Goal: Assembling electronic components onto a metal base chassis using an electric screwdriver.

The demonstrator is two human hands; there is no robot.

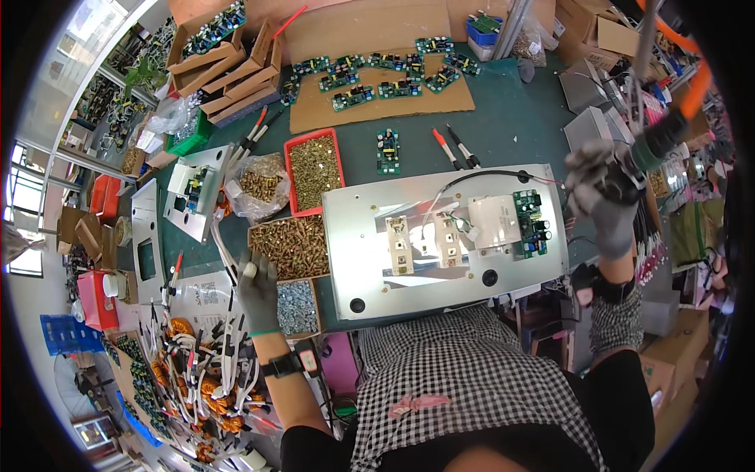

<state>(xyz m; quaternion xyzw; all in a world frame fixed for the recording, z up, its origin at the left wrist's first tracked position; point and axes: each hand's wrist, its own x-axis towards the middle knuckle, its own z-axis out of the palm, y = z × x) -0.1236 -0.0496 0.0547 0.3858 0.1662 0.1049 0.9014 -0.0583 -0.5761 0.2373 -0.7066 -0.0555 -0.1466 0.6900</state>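
The person wore a black-and-white checked garment. Grey knit gloves covered the left hand (257, 289) and the right hand (604, 193); the left glove had a green cuff. Each wrist carried a black strap-mounted device.

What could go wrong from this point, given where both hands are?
1. The left hand reaches over open boxes of brass screws and silver screws; a careless move might spill them.
2. The right hand grips a hanging power screwdriver beside the metal panel; swinging, it could strike the green circuit board or snag the wires.
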